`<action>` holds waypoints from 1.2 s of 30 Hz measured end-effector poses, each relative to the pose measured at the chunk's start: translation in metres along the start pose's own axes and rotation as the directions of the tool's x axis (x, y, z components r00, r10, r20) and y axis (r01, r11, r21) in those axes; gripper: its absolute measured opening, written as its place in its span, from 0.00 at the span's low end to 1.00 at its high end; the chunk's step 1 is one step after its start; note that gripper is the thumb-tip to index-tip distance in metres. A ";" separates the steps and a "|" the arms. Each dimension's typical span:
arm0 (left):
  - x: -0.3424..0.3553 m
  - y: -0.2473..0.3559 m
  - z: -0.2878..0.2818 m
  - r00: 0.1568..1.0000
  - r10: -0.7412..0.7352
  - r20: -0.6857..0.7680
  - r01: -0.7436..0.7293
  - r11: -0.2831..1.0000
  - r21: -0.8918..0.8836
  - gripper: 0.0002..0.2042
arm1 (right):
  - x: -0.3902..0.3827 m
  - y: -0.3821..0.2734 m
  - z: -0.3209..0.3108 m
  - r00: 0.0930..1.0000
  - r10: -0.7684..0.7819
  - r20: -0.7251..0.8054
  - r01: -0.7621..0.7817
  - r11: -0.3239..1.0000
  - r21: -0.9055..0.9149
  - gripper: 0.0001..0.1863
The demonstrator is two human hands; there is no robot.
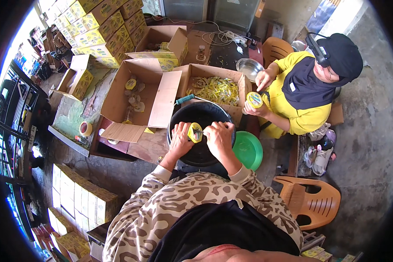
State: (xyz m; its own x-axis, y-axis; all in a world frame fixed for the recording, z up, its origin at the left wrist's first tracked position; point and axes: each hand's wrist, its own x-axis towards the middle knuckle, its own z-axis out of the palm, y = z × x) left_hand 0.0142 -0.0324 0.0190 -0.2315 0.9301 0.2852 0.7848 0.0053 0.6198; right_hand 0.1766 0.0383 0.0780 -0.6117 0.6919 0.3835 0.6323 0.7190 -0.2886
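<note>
Over a black bucket [201, 158] on my lap side, my left hand [180, 142] is closed around a small cup with a yellow printed lid [195, 132]. A dark patch shows on the lid's right part. My right hand [219, 139] is beside the cup, its fingers pinched together at the cup's right edge. What those fingertips grip is too small to make out. Behind the bucket's rim lies its teal handle grip [185, 99]. Right of the bucket, partly under my right forearm, is a green basin [249, 150].
A co-worker in yellow holds a similar cup [254, 100] at the right. Ahead stand an open carton of yellow strips [218, 89] and an open carton with several cups [137, 83]. Yellow cartons [100, 32] are stacked far left. An orange chair [314, 203] stands at right.
</note>
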 end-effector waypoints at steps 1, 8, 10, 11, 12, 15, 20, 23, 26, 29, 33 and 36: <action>-0.001 0.000 -0.001 1.000 0.001 0.012 -0.001 1.000 0.005 0.30 | -0.002 0.000 0.004 1.000 -0.006 0.002 0.006 1.000 -0.003 0.02; 0.001 0.004 -0.001 0.998 0.003 0.069 -0.003 1.000 0.005 0.31 | -0.013 0.006 0.020 0.999 -0.011 0.038 0.013 1.000 -0.029 0.01; 0.002 0.000 0.001 0.999 -0.014 0.040 0.014 1.000 0.011 0.31 | -0.013 0.012 0.008 0.998 0.043 0.052 -0.044 0.999 0.020 0.01; 0.001 -0.005 0.004 1.000 -0.011 0.014 0.011 1.000 0.003 0.31 | -0.016 0.019 0.005 0.998 0.059 0.031 -0.061 0.996 0.071 0.02; 0.000 -0.011 0.007 1.000 -0.009 -0.013 0.009 1.000 -0.005 0.32 | -0.020 0.027 0.003 0.997 0.076 0.011 -0.076 0.990 0.123 0.02; 0.006 -0.017 0.009 0.998 -0.006 0.056 0.009 0.999 -0.052 0.31 | -0.032 0.050 -0.006 0.980 0.195 0.027 -0.193 0.922 0.335 0.03; 0.013 -0.015 0.013 0.993 -0.017 0.117 0.026 0.997 -0.075 0.30 | -0.064 0.090 -0.016 0.904 0.422 0.067 -0.368 0.688 0.626 0.05; 0.026 -0.010 0.009 0.943 -0.090 0.321 0.118 0.991 -0.069 0.29 | -0.088 0.121 -0.009 0.794 0.590 0.144 -0.484 0.471 0.738 0.05; 0.034 -0.009 0.007 0.891 -0.140 0.432 0.122 0.990 0.070 0.31 | -0.115 0.151 0.009 0.667 0.726 0.169 -0.587 0.371 0.720 0.08; 0.046 -0.004 0.005 0.791 -0.226 0.569 0.112 0.967 0.227 0.35 | -0.152 0.186 0.050 0.582 0.782 0.221 -0.672 0.310 0.673 0.08; 0.055 -0.006 0.000 0.681 -0.285 0.675 0.060 0.940 0.336 0.41 | -0.186 0.204 0.095 0.504 0.813 0.292 -0.768 0.266 0.583 0.09; 0.053 0.001 -0.003 0.736 -0.278 0.617 0.055 0.933 0.355 0.41 | -0.208 0.211 0.120 0.478 0.799 0.364 -0.809 0.240 0.536 0.11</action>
State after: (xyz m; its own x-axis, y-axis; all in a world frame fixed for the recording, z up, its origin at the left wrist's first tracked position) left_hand 0.0006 0.0157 0.0368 -0.0336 0.9097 -0.4139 0.9238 0.1863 0.3344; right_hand 0.3800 0.0544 -0.1679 0.0396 0.9296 -0.3664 0.3922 -0.3517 -0.8500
